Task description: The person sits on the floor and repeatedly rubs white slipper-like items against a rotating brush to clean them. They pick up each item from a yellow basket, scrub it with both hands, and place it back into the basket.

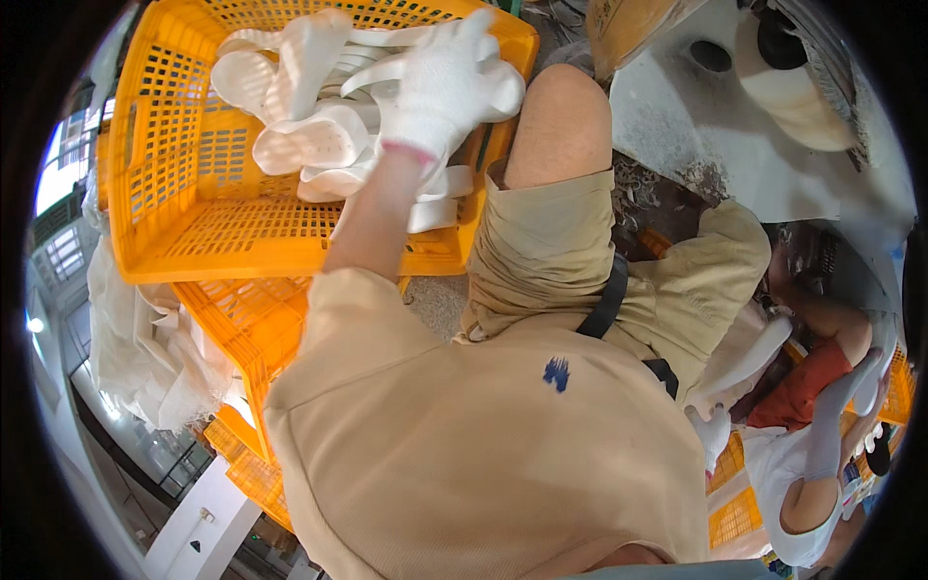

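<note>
White shoe soles, some dotted with small holes, lie in a loose pile inside a yellow plastic crate at the upper left. Over the pile is my left hand in a white knit glove with a pink cuff. Its fingers are spread and slightly blurred, and nothing shows held in it. Beside my right side, low down, a matching white glove shows, my right hand. Its arm is hidden behind my body, and its grip is unclear. A long white piece lies just beyond it.
Another yellow crate stands under the first. A white woven sack sits at left. Upper right is a pale machine housing with a dark round hole, scraps below it. Another person works at the lower right beside more yellow crates.
</note>
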A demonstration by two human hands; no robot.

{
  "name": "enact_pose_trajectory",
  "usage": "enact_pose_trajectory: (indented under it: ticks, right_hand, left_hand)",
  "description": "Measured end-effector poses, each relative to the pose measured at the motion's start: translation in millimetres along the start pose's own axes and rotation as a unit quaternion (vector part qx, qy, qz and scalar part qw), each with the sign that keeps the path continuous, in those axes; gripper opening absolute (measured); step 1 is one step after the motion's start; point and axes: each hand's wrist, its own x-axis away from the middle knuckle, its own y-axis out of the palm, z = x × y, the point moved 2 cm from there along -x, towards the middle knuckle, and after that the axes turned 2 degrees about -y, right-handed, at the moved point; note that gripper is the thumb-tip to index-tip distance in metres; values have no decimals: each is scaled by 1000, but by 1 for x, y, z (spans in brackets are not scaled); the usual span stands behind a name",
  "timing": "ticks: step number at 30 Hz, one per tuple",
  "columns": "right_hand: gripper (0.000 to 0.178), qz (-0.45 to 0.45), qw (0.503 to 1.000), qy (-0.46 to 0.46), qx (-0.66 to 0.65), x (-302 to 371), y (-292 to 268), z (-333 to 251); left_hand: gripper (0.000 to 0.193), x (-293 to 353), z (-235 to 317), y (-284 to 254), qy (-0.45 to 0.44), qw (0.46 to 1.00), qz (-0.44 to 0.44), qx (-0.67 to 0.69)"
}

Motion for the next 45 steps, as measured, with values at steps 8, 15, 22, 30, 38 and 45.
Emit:
enact_pose_trajectory:
  ticks: [8,15,22,30,38,45]
  right_hand:
    - [43,104,979,-28,-173,-57,-56,-65]
    - [68,163,834,-241,-469,-65,-97,-189]
    - [54,230,793,142,-546,-47,-155,-176]
    - [30,374,825,-56,-420,-136,-164,-142]
    - [22,387,831,-149,-371,-219,-171,-148]
    - [36,357,837,-118,-398,-271,-175,-148]
  left_hand:
    - [40,-39,-84,-47,-83,992,-20,93]
    - [37,57,114,-87,-142,889,123,419]
    - [39,33,329,118,-347,250,-302,852]
    - [42,-68,385,100,-260,248,-296,885]
    - [46,-97,333,184,-299,306,-283,858]
    - [70,-56,234,130,-163,855,-220,440]
